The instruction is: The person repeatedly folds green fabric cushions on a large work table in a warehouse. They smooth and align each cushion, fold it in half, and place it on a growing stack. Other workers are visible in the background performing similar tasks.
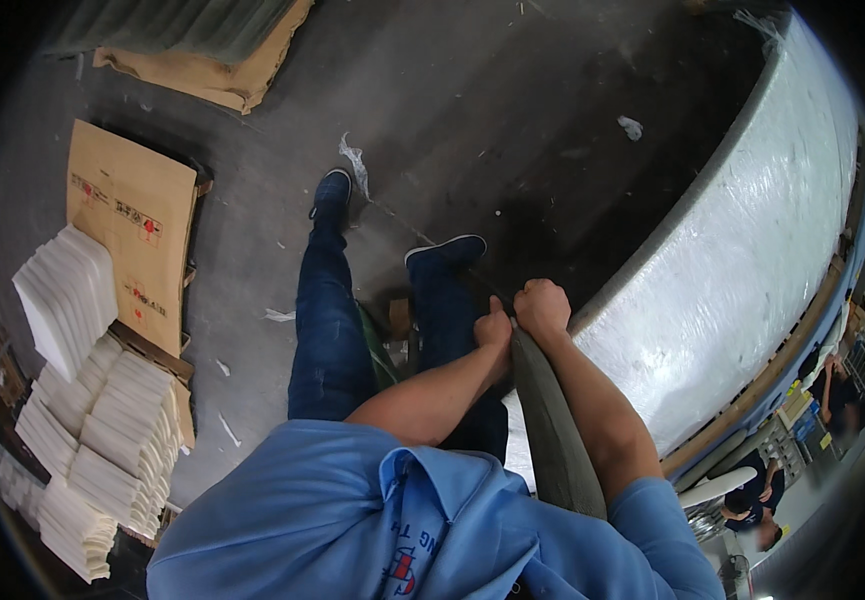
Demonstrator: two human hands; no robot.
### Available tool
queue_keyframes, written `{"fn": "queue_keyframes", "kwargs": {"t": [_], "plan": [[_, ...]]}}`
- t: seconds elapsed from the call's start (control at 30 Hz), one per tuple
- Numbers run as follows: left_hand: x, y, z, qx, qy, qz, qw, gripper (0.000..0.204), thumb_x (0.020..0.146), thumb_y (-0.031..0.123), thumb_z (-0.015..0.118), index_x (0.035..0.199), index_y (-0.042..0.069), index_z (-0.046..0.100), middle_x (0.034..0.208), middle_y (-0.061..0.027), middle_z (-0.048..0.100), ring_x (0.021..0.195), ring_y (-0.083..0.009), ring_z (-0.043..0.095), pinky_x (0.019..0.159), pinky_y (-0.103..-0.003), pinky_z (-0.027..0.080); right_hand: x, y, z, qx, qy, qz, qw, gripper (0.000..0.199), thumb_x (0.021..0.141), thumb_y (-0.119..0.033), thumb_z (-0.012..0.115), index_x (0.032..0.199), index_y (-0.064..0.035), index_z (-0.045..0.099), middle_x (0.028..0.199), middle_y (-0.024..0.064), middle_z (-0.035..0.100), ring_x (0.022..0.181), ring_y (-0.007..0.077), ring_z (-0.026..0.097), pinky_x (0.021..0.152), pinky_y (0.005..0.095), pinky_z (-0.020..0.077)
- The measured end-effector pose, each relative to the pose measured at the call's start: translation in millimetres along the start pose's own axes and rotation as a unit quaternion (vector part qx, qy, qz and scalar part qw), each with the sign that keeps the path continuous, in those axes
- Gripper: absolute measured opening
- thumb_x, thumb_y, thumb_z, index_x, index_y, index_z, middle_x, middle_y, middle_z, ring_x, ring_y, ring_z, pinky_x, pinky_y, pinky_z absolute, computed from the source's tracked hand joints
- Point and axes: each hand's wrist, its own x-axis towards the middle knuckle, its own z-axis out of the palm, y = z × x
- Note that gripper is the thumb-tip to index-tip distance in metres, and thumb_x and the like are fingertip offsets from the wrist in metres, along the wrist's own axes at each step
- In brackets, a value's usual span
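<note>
My left hand [493, 329] and my right hand [542, 307] are close together in front of my body, both with fingers closed. Between my forearms a long grey-green piece [555, 430] runs from my hands back to my chest, narrow at the hands and wider toward me. Both fists are at its far end and seem to grip it. Its material is unclear. Beside my right arm rises a large curved stack wrapped in clear film [722, 260].
White foam sheets [112, 410] are piled at the left, beside a large brown cardboard sheet [137, 235]. More cardboard [242, 80] lies under dark ribbed material at the upper left. Scraps of film [355, 162] litter the dark floor. Two people [755, 497] are at the far right.
</note>
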Motion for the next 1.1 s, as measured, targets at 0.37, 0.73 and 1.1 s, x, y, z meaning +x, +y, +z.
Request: {"fn": "queue_keyframes", "kwargs": {"t": [0.37,0.73,1.1], "plan": [[-17.6,15.0,-8.7,0.163,-0.002,0.000,0.987,0.072,0.105,0.054,0.048,0.110,-0.013,0.072,0.120,-0.0302,0.071,0.120,-0.0427,0.066,0.100,-0.048,0.049,-1.4,-3.3,-0.3,-0.018,0.045,0.007,0.999,0.019,0.086,-0.022,0.063,0.089,-0.0087,0.077,0.094,0.0225,0.074,0.092,0.0428,0.073,0.085,0.0524,0.0592],[2.4,-43.2,-23.7,0.252,-0.017,0.096,0.963,0.075,0.107,0.057,0.040,0.107,-0.010,0.073,0.118,-0.0273,0.072,0.114,-0.0427,0.068,0.096,-0.048,0.050,-52.3,12.7,26.1,-0.010,-0.013,-0.002,1.000,0.019,0.086,-0.022,0.065,0.089,-0.0073,0.077,0.095,0.0212,0.075,0.094,0.0400,0.073,0.084,0.0508,0.0595],[35.3,-1.0,15.7,0.241,-0.080,0.148,0.956,0.072,0.106,0.058,0.042,0.120,-0.006,0.071,0.123,-0.0259,0.071,0.121,-0.0386,0.066,0.102,-0.045,0.048,3.1,7.1,-17.1,-0.028,0.061,-0.037,0.997,0.020,0.085,-0.025,0.068,0.087,-0.0080,0.077,0.093,0.0213,0.075,0.093,0.0401,0.074,0.083,0.0497,0.0605]]}}
